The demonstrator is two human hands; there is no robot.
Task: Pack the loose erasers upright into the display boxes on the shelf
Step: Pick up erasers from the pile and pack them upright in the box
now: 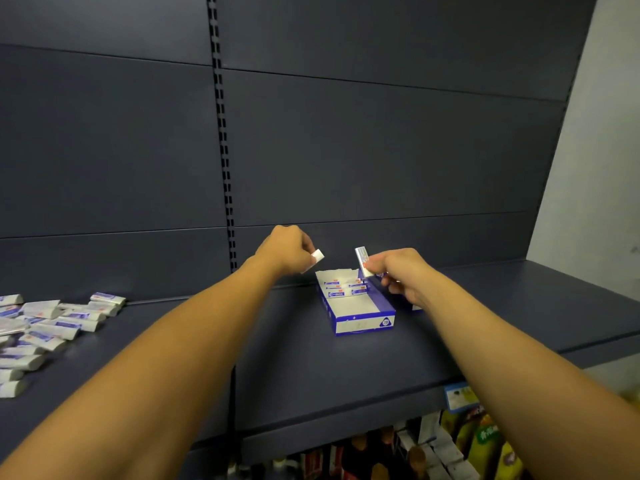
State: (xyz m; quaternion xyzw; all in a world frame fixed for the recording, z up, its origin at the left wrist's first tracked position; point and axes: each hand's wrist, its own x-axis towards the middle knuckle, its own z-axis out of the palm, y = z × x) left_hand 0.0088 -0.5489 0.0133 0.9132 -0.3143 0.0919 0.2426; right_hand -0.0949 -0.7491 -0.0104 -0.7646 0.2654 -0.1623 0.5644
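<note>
A blue and white display box [360,320] stands open on the dark shelf [277,348], with a few erasers [344,288] standing at its far end. My left hand [287,249] hovers just left of the box's back and pinches a white eraser [318,255]. My right hand [401,271] is at the box's right rear corner and holds an eraser [363,260] upright above the box. A second box behind my right hand is mostly hidden. Several loose erasers [52,323] lie in a heap at the far left of the shelf.
The shelf's dark back panel [381,150] rises right behind the box, with a slotted upright [223,143] left of it. Below the shelf's front edge are a price label [459,396] and packed goods [450,445] on a lower level.
</note>
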